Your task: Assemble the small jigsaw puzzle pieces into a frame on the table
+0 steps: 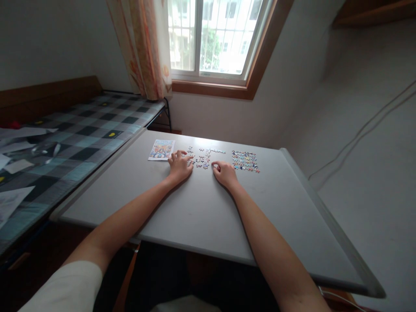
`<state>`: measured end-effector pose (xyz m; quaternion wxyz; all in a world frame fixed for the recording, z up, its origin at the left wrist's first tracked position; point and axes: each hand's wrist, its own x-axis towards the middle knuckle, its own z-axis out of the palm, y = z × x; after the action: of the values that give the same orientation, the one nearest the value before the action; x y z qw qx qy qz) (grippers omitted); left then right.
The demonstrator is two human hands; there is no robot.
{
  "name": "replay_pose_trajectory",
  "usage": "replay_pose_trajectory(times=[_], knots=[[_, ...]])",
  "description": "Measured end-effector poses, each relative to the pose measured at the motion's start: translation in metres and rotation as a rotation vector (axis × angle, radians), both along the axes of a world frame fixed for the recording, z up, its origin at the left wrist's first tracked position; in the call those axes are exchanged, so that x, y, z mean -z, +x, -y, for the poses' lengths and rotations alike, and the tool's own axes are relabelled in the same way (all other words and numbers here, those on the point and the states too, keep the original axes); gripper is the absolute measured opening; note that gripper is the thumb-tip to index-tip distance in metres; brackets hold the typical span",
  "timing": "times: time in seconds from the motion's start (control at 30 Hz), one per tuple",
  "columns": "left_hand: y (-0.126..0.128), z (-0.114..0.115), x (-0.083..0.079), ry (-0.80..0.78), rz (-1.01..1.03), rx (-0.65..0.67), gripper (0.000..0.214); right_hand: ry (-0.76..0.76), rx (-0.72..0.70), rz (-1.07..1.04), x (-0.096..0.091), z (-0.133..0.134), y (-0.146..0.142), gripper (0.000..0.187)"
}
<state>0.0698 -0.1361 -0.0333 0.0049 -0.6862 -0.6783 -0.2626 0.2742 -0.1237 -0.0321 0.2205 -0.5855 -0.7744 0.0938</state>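
Both my arms reach out over a grey table [182,208]. My left hand [179,164] rests on the tabletop with its fingers curled, the fingertips touching small scattered jigsaw pieces [203,161]. My right hand [225,172] lies beside it, fingers bent, its fingertips at the same loose pieces; whether either hand pinches a piece is too small to tell. A denser group of coloured jigsaw pieces [244,160] lies to the right of my right hand. A small colourful picture card [161,149] lies flat to the left of my left hand.
A bed [74,138] with a checked cover and loose papers [19,164] stands along the table's left side. Behind the table are a window [212,39] with a curtain [143,47] and a white wall. The table's raised right rim [328,221] runs close to the wall.
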Motion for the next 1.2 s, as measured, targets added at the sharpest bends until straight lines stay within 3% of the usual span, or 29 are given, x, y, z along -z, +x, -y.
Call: replay_pose_trajectory(times=[0.8,1.0,1.2], knots=[[0.0007,-0.0024,0.0009,0.008,0.087,-0.006,0.015,0.003,-0.002,0.007,-0.0019,0.0019,0.0005,0.028],[0.0010,-0.0028,-0.0020,0.032,0.144,0.096,0.006,0.009,0.001,0.004,-0.0007,0.0013,0.0006,0.028],[0.0028,-0.0031,-0.0042,0.087,0.314,0.223,0.022,0.016,-0.005,-0.028,0.0017,-0.0004,0.0018,0.028]])
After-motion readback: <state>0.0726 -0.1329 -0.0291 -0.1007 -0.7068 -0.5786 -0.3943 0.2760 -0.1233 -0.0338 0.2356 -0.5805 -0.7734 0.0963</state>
